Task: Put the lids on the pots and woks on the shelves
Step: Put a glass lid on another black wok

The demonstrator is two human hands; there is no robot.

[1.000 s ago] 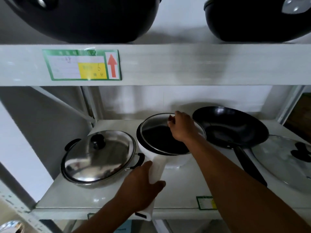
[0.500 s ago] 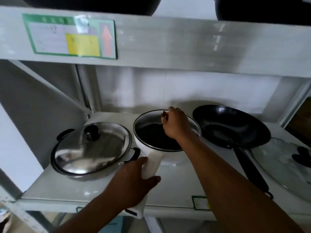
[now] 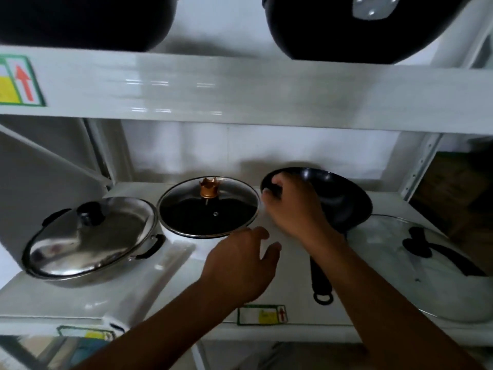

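Note:
A glass lid (image 3: 210, 212) with a copper knob lies flat on the white pot (image 3: 184, 251) in the middle of the lower shelf. To its left, a steel lid (image 3: 90, 236) covers a steel wok. On the right stands an uncovered black wok (image 3: 338, 196) with a long handle. My right hand (image 3: 293, 206) grips the black wok's left rim. My left hand (image 3: 240, 265) hovers open over the shelf, just right of the white pot's handle. A large glass lid (image 3: 416, 263) with a black knob lies on the shelf at far right.
The white shelf board (image 3: 80, 297) carries price labels on its front edge. An upper shelf beam (image 3: 240, 89) runs overhead, with two black woks (image 3: 346, 25) on it. A shelf post stands at the right.
My right hand let go of the glass lid, which now rests on the white pot, and moved right to the black wok's rim. My left hand released the pot's handle.

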